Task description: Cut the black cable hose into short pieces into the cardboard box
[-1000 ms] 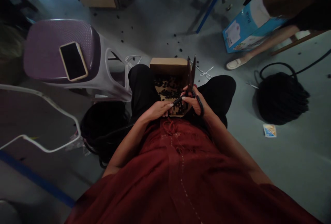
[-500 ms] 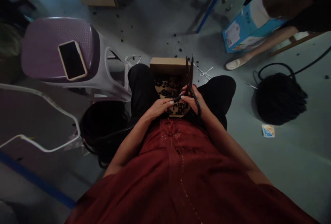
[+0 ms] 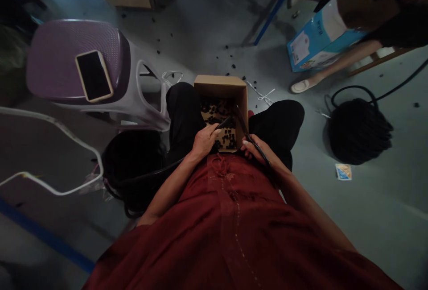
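My left hand [image 3: 204,140] is closed on a short stretch of black cord [image 3: 224,123], whose free end points up and right over an open cardboard box [image 3: 220,80]. Small cut black pieces [image 3: 229,139] are scattered across the box's bottom. At the box's right side, my right hand [image 3: 253,145] is closed around dark scissors [image 3: 241,118], seen nearly edge-on with the tips pointing away from me. How far the blades are apart cannot be made out. The box stands between my knees.
To the left are a purple stool [image 3: 67,62] bearing a phone [image 3: 94,76], and a black bag or bin [image 3: 132,156]. On the right lie a black coil [image 3: 359,131] and a small packet [image 3: 343,171]. A blue carton [image 3: 321,40] stands by another person's leg [image 3: 347,60].
My hands have drawn apart, the right one moving down and right. The scissors have swung from upright beside the cord to a slant, away from it. The cord's end now points free.
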A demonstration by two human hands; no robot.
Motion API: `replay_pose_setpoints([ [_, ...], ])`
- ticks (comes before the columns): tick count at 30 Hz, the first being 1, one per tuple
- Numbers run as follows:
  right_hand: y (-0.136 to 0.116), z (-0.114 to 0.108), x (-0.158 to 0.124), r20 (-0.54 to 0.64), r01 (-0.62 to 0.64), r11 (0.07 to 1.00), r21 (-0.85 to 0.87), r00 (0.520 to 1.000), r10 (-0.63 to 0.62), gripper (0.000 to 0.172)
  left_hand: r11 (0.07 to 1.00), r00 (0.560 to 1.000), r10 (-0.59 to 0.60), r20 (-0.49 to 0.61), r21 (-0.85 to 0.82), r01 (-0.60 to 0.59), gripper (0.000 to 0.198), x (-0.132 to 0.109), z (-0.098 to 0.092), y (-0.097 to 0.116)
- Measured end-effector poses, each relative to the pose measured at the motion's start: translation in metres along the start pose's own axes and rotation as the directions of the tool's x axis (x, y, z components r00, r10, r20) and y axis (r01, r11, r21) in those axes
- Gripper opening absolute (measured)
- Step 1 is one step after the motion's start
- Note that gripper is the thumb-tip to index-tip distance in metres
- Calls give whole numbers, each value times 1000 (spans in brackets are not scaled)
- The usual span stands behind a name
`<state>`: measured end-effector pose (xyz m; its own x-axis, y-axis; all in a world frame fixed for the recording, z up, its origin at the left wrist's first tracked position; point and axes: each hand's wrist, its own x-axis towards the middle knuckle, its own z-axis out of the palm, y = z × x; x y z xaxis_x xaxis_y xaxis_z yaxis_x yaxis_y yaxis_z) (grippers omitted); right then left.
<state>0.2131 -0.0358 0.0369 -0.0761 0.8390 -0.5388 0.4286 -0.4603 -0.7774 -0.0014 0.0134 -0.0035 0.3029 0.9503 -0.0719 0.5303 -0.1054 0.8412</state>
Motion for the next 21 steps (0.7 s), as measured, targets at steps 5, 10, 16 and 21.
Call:
replay_pose_setpoints([
  [5,2,-1,-4,13,13,963,-270,1000,-10,38,998,1000,16,-14,55,-15,31,-1,-3,2],
  [10,-9,1,-4,93,43,906,-422,996,-4,43,998,998,42,-35,45,-41,31,-1,-2,0],
  [16,-11,1,-2,159,66,889,-453,987,8,49,995,993,95,-74,16,-94,31,-1,4,-6],
  [21,-2,3,5,163,78,887,-455,987,-3,49,995,992,102,-74,23,-101,32,-1,5,-8],
])
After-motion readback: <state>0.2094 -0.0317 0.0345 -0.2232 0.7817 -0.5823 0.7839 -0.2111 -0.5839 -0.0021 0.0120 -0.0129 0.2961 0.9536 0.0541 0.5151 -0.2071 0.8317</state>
